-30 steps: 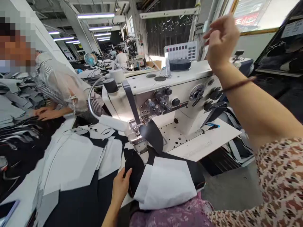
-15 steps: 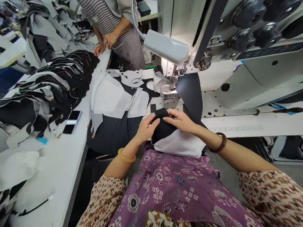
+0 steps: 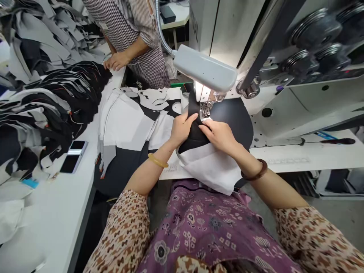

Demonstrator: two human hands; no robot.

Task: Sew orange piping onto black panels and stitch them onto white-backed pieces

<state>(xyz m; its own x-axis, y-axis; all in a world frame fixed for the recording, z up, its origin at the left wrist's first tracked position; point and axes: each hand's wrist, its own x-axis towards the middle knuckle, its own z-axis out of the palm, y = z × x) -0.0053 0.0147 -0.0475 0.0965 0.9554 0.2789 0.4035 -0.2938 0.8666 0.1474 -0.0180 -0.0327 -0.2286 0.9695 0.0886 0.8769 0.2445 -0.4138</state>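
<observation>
Black fabric (image 3: 196, 134) with a white panel (image 3: 212, 167) lies on the sewing machine bed and drapes over its front edge. My left hand (image 3: 182, 128) grips the black fabric left of the presser foot (image 3: 205, 112), thumb on top, other fingers partly hidden. Right beside the foot, my right hand (image 3: 220, 133) holds the same fabric, thumb and forefinger near the needle area. Behind my right hand a broad dark piece (image 3: 234, 113) curves over the bed. A grey lamp (image 3: 205, 68) lights the needle area from above.
White and black cut pieces (image 3: 125, 123) lie left of the machine. On the white side table (image 3: 57, 204) are a phone (image 3: 73, 156) and a long row of stacked black-and-white pieces (image 3: 57, 102). Another person's hand (image 3: 116, 60) rests at the table's far end. A screwdriver (image 3: 337, 141) lies at right.
Both hands have carried the black fabric forward from near my lap to the presser foot. They now sit on either side of it. The view has shifted slightly.
</observation>
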